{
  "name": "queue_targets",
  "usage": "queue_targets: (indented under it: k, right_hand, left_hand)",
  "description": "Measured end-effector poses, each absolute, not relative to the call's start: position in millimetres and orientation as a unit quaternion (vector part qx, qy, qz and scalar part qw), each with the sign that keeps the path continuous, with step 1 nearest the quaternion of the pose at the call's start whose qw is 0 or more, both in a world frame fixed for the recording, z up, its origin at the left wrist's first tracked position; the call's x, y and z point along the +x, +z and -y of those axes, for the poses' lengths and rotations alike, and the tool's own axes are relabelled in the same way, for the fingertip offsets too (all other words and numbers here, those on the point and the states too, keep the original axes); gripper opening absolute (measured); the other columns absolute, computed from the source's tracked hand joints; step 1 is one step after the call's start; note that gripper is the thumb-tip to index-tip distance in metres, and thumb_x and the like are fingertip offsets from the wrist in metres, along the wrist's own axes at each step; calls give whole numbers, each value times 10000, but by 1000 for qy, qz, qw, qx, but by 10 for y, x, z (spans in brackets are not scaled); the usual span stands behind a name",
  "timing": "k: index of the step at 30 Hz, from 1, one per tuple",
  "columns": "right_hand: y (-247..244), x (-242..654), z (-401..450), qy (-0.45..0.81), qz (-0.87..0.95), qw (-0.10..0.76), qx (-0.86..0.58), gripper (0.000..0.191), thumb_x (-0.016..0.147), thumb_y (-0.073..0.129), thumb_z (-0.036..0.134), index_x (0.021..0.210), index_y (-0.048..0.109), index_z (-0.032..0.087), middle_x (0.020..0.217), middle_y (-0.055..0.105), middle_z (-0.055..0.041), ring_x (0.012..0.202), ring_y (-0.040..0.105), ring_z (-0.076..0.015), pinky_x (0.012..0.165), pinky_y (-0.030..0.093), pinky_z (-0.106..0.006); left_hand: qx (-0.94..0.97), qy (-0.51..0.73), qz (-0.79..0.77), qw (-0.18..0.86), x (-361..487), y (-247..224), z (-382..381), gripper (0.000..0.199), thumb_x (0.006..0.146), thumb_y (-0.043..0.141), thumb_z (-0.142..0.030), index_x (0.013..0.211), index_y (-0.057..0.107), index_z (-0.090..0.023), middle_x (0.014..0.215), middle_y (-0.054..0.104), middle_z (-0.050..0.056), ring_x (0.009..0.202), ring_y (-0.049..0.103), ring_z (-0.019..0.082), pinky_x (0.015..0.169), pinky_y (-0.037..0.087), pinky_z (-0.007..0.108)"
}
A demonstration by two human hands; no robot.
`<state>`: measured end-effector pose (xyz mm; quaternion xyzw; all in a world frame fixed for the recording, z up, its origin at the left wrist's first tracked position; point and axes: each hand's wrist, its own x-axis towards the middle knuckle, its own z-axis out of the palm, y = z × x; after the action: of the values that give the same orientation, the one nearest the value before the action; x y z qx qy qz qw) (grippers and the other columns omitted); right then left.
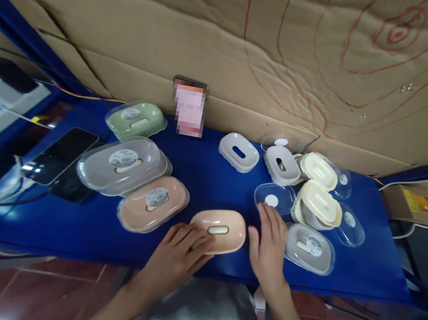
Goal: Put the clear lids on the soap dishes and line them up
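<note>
Peach dish [230, 234] on bench [201, 160], glossy oval; lidded pink dish [164, 207] left of it, clear lid [268, 193] beyond. Left hand [186, 246] over its left rim, can't tell grip; right hand [270, 247] spread, just right.

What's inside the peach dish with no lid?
In the peach dish, a cream oval shows. The left hand covers the dish's near left part, so that's hidden.

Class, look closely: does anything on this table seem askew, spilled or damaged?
The front cream dish on the right looks askew: its rim doesn't line up with the pieces beneath. No spill or obvious damage shows.
</note>
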<state>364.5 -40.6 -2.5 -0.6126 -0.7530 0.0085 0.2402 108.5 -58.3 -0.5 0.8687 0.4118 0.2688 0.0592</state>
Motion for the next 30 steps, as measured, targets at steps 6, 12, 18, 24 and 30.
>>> queue_targets:
  k: [6,12,18,24,30]
  right_hand:
    - [175,3504,168,143,654,367,-646,274,1096,557,394,1160,758,220,1152,787,-110,1088,719,-286,1031,505,-494]
    - [405,3449,454,463,408,565,-548,309,1068,612,476,1327,668,318,850,696,16,783,705,-187,806,614,-383]
    - [120,3440,587,380,490,448,-644,412,1089,559,491,1448,642,306,1260,746,-74,1140,722,-239,1037,591,-449]
    - [2,3453,637,291,686,355,-565,498,1142,389,270,1617,475,395,1711,432,-23,1581,420,-242,1279,422,-513]
    - [39,3518,586,290,788,252,-480,565,1129,448,256,1665,384,421,1799,214,14,1643,277,-253,1309,374,-485]
  left_hand:
    - [822,322,-465,71,1082,-52,836,215,1008,694,-219,1223,681,-226,1278,681,133,1186,663,307,952,583,449]
    - [764,367,-518,115,1077,-190,839,418,978,747,-246,1345,556,-190,1602,443,232,1470,545,370,1095,601,502]
    - [789,332,-502,125,1113,-207,787,659,1007,711,-270,1595,415,-238,1656,417,218,1517,502,375,1146,565,540]
    - [764,342,-525,155,1092,-243,790,611,997,731,-363,1544,474,-280,1616,476,181,1450,580,354,1120,592,531]
    - [745,361,-541,146,1082,-357,813,521,982,739,-444,1435,550,-272,1562,518,176,1363,651,343,1040,648,507]
